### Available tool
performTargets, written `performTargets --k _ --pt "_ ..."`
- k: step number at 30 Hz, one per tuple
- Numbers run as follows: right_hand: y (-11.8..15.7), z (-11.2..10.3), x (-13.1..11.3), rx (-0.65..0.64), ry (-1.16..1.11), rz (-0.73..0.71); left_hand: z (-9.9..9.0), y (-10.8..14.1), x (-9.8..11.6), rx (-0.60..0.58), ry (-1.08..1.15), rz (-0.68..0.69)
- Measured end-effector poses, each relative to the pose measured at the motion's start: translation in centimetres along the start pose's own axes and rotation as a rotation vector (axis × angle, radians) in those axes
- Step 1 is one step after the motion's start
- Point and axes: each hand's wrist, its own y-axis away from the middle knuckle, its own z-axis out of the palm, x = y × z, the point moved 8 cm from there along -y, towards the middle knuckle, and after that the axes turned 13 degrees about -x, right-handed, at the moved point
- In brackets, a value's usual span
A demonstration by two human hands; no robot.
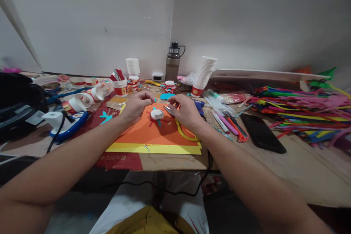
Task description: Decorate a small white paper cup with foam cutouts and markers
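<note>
My right hand [186, 111] is wrapped round a pair of scissors with yellow handles [183, 134]; the metal blades point left, towards my other hand. My left hand [138, 106] is closed in a pinch, and a tiny blue scrap [155, 100] shows at its fingertips. Between and below both hands, a white paper-cup piece [157, 114] sits on orange paper [137, 133], with red and blue strips spreading out around it. A blue paper disc [166, 96] lies just beyond my hands. Yellow paper [153, 148] shows under the orange sheet.
Stacked paper cups [204, 75] lean at the back, near a water bottle [172, 64]. On the right lie pens [229, 124], a black phone [263, 133] and piled colourful pipe cleaners [301, 106]. Cut cups [74, 105] and a blue-and-white power strip [68, 126] are left.
</note>
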Motion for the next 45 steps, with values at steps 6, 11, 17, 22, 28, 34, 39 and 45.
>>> performTargets --k 6,11,17,22,28,34,39,45 --pt "0.0 0.1 0.0 -0.033 -0.014 0.021 0.2 0.1 0.2 -0.021 0.012 0.001" --pt "0.0 0.0 0.0 -0.041 -0.016 0.030 0.2 0.2 0.4 -0.025 -0.009 0.046" --pt "0.0 0.1 -0.1 -0.063 -0.028 0.027 0.4 0.3 0.4 -0.024 0.052 0.031" --pt "0.3 -0.5 -0.6 0.027 -0.066 -0.027 0.4 0.4 0.7 0.001 0.182 0.083" --pt "0.8 -1.2 -1.0 0.142 -0.097 -0.045 2.1 0.4 -0.2 -0.164 0.304 -0.089" --pt "0.9 -1.1 -0.2 0.131 -0.039 0.065 3.8 1.2 -0.7 -0.298 0.319 -0.176" --pt "0.8 -1.3 0.7 0.167 -0.024 0.123 5.0 1.5 -0.4 -0.370 0.314 -0.170" --pt "0.7 -1.6 0.6 0.193 0.047 0.105 5.7 1.8 0.0 -0.407 0.283 -0.151"
